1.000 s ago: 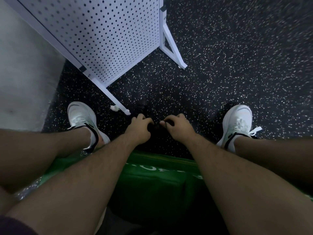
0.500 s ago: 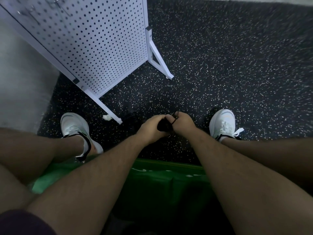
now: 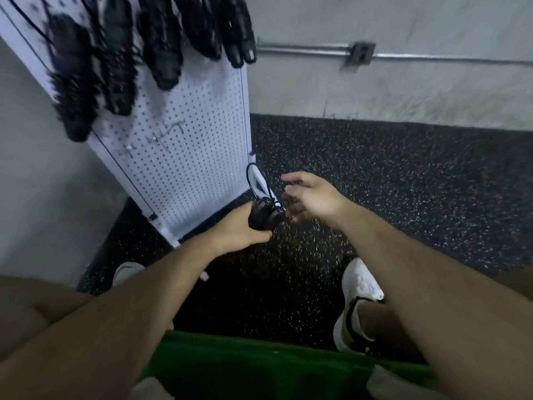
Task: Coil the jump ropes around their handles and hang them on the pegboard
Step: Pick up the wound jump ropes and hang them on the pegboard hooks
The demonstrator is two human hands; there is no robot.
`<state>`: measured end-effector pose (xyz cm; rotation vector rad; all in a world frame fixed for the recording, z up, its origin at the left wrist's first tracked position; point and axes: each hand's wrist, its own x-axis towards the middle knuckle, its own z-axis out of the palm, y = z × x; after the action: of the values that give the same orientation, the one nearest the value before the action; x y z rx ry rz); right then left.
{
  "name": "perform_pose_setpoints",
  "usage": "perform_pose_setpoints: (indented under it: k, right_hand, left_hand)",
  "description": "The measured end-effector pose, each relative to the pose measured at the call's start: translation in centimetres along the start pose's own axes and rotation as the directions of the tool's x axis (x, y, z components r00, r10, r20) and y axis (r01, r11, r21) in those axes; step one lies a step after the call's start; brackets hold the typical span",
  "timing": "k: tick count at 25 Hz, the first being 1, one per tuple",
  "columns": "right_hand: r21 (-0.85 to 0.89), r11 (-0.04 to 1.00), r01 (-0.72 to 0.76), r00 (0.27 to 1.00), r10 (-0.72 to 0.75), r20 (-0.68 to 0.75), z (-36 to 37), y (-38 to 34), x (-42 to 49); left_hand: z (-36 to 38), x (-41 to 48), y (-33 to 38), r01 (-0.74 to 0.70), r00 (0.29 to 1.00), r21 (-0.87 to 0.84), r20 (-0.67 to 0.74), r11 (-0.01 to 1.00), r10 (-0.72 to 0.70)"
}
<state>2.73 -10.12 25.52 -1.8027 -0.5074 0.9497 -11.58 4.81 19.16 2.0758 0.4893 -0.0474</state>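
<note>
My left hand (image 3: pixel 239 230) grips a black coiled jump rope (image 3: pixel 264 213) by its bundled handles, with a thin loop of cord sticking up towards the white pegboard (image 3: pixel 184 168). My right hand (image 3: pixel 310 196) hovers just right of the bundle, fingers spread and blurred, holding nothing that I can make out. Several black coiled jump ropes (image 3: pixel 115 62) hang along the top of the pegboard. A few bare metal hooks (image 3: pixel 161 135) stick out of the board below them.
The pegboard stands on a white frame on black speckled rubber flooring (image 3: pixel 403 197). A grey wall with a metal conduit (image 3: pixel 432 57) runs behind. My white shoes (image 3: pixel 360 295) rest on the floor, and a green box edge (image 3: pixel 259 365) lies under my arms.
The view has tilted up from the floor to the pegboard. Both hands have risen with the coiled rope; my right hand has let go and spread its fingers.
</note>
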Motion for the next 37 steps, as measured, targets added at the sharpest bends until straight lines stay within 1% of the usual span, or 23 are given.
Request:
perform_pose_setpoints:
  k: [2,4,6,8,10,11,13,15,16,19,20,22,24,28,31,34,37]
  right_hand:
    - [-0.039,0.982,0.185,0.982,-0.186,-0.015,-0.5,-4.7,-0.9]
    - [-0.077,0.95,0.303,0.953,-0.301,0.04,-0.4,-8.6,-1.7]
    - [-0.202,0.903,0.38,0.925,-0.366,0.1,0.2,-11.1,-1.9]
    - [-0.356,0.825,0.439,0.898,-0.418,0.139,0.8,-12.4,-1.9]
    - [-0.467,0.738,0.487,0.864,-0.486,0.132,1.3,-13.1,-1.8]
    - [-0.49,0.708,0.508,0.847,-0.513,0.137,1.5,-13.2,-1.8]
    - [-0.484,0.692,0.535,0.837,-0.513,0.191,2.2,-13.3,-1.5]
    - [-0.472,0.702,0.533,0.844,-0.482,0.236,3.1,-12.9,-0.8]
    - [-0.476,0.707,0.523,0.851,-0.461,0.25,3.6,-12.6,-0.6]
    - [-0.545,0.672,0.502,0.865,-0.392,0.314,5.8,-11.4,-0.3]
    - [-0.554,0.658,0.51,0.86,-0.391,0.328,6.9,-11.0,-0.2]
    - [-0.521,0.672,0.526,0.85,-0.431,0.302,9.3,-10.3,0.2]
    - [-0.483,0.697,0.529,0.847,-0.462,0.262,11.2,-10.0,0.7]
    - [-0.508,0.676,0.534,0.846,-0.434,0.311,14.0,-9.0,1.7]
    - [-0.508,0.671,0.54,0.842,-0.427,0.331,16.0,-8.5,2.5]
    - [-0.515,0.662,0.544,0.839,-0.413,0.355,17.8,-8.4,3.6]
    - [-0.518,0.664,0.54,0.84,-0.389,0.377,19.5,-7.9,4.9]
  left_hand:
    - [-3.1,-0.5,2.6,-0.025,1.0,0.066,0.018,0.997,0.024]
    - [-5.8,-1.0,5.2,-0.067,0.997,0.151,0.042,0.986,0.062]
    - [-8.2,-1.7,7.4,-0.109,0.993,0.293,0.065,0.95,0.094]
    - [-10.2,-2.6,9.2,-0.137,0.99,0.384,0.094,0.913,0.108]
    - [-11.7,-3.4,10.0,-0.132,0.991,0.404,0.081,0.905,0.109]
    - [-12.3,-3.7,10.0,-0.121,0.993,0.368,0.053,0.922,0.11]
    - [-13.4,-4.4,9.7,-0.102,0.993,0.233,-0.031,0.967,0.112]
    - [-14.2,-4.9,8.8,-0.09,0.988,0.099,-0.115,0.991,0.101]
    - [-14.4,-5.2,8.3,-0.078,0.984,0.06,-0.154,0.995,0.086]
    - [-14.8,-6.2,5.8,-0.026,0.967,0.007,-0.255,1.0,0.027]
    - [-14.9,-6.7,4.8,-0.015,0.962,-0.014,-0.274,1.0,0.01]
    - [-14.9,-7.4,3.2,0.003,0.945,-0.024,-0.327,1.0,-0.011]
    - [-14.9,-8.0,2.0,0.01,0.917,-0.045,-0.398,0.999,-0.027]
    - [-14.1,-9.4,-0.3,0.041,0.866,-0.054,-0.496,0.998,-0.062]
    - [-13.4,-10.3,-1.9,0.024,0.804,-0.149,-0.585,0.989,-0.107]
    - [-13.5,-10.4,-3.1,0.056,0.752,-0.192,-0.637,0.98,-0.168]
    - [-14.2,-9.8,-4.9,0.112,0.738,-0.196,-0.64,0.974,-0.214]
